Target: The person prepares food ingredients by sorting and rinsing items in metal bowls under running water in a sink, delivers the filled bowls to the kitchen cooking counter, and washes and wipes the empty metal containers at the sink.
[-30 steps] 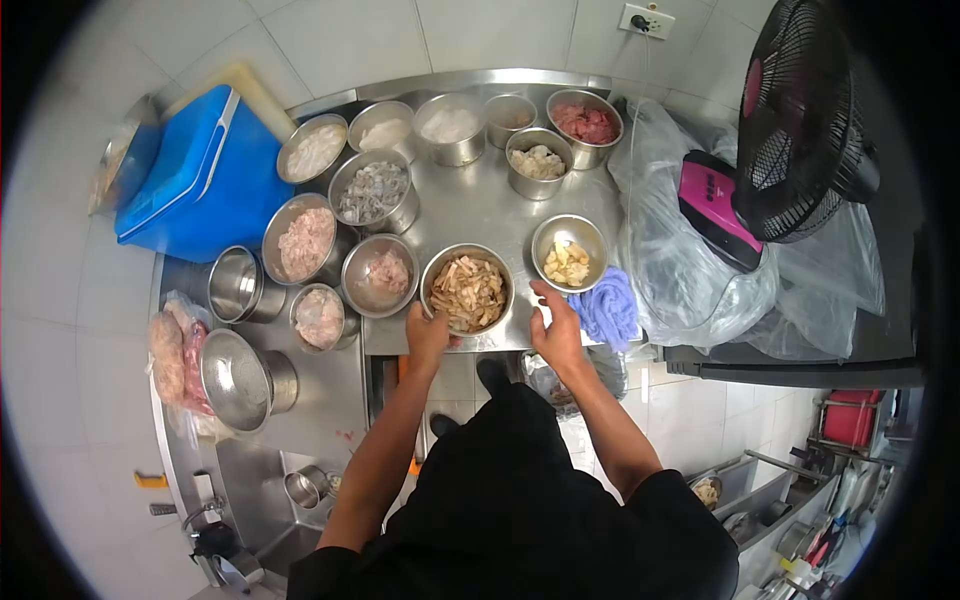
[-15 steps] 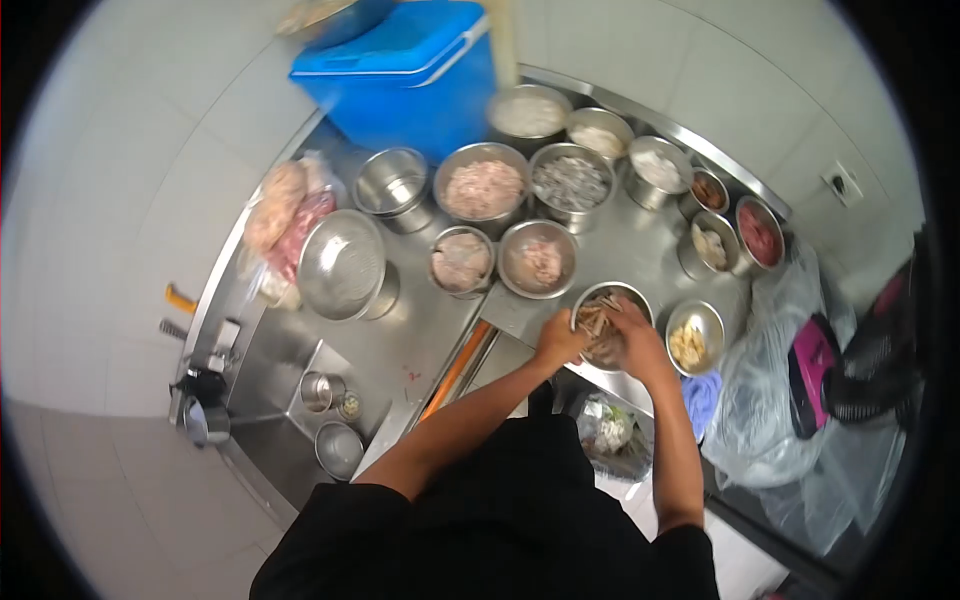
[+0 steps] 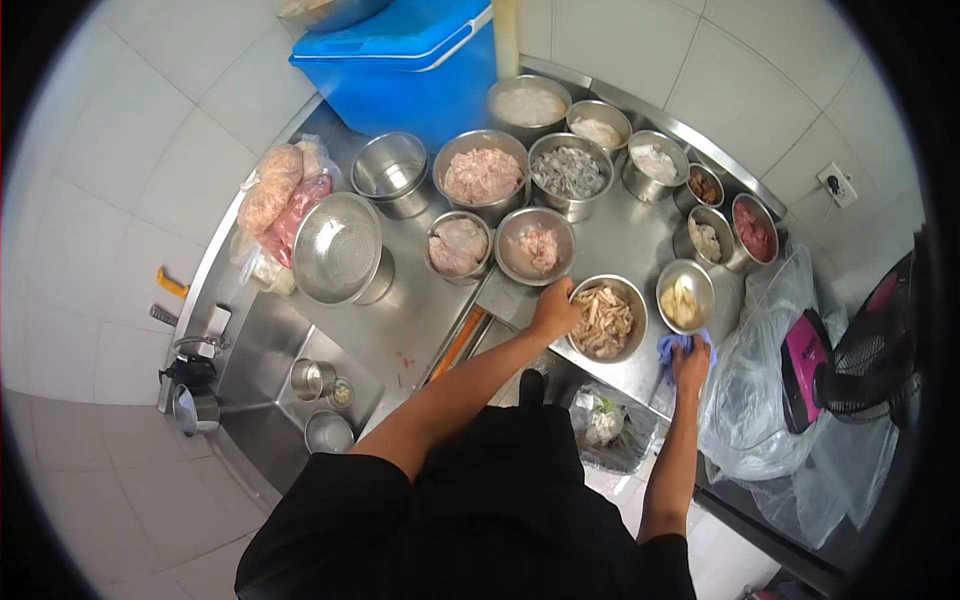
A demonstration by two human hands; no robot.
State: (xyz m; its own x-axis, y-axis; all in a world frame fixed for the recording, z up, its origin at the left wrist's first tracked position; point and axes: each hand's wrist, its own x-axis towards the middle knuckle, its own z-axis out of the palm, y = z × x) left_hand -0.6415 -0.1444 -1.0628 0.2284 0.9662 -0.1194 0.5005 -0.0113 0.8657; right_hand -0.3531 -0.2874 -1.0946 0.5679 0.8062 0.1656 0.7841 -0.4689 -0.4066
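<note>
My left hand (image 3: 556, 309) grips the left rim of a round metal bowl (image 3: 637, 337) with its fingers closed. Light-brown strips of food (image 3: 602, 322) fill the bowl; I cannot tell what kind. At the counter's front edge, my right hand (image 3: 690, 360) is closed on a bluish-purple cloth (image 3: 669, 349), partly covering it. Just behind that cloth stands a smaller metal bowl (image 3: 705, 317) with pale yellow pieces in it. Behind my left hand sits another metal bowl (image 3: 512, 262) holding some pink meat.
Several metal pots of meat and other food, one a pot of grey pieces (image 3: 570, 172), stand toward the back. A blue cooler (image 3: 400, 95) is behind them. Left are a strainer (image 3: 338, 250), bagged meat (image 3: 298, 212) and a sink (image 3: 262, 385). Plastic bags (image 3: 745, 430) and a fan (image 3: 870, 345) lie right.
My right hand has left the brown strips and moved right and down onto the cloth. My left hand stays at the bowl's left rim.
</note>
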